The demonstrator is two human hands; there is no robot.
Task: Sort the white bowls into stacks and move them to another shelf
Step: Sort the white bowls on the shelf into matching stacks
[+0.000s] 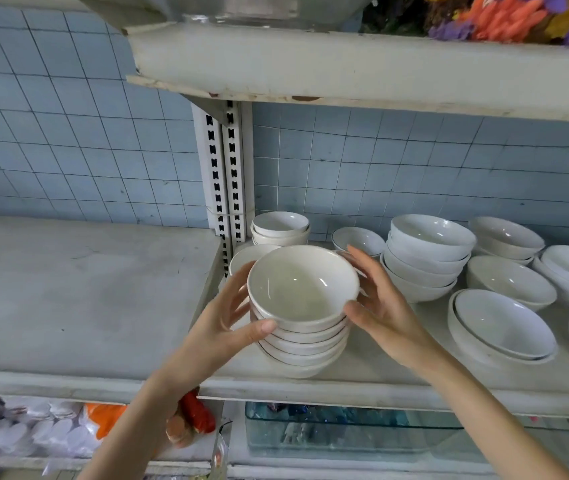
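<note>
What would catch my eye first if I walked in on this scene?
A tall stack of white bowls at the front edge of the middle shelf, held between the person's left hand and right hand. More white bowl piles crowd the same shelf to the right, and bright artificial flowers sit on the top shelf, upper right.

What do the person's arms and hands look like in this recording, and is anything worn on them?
Both are bare. The left hand and right hand have no gloves, and no rings show on the fingers in view. The left forearm and right forearm carry no sleeve, watch or bracelet as far as the frame reaches. The one nail clearly visible looks short and unpainted.
</note>
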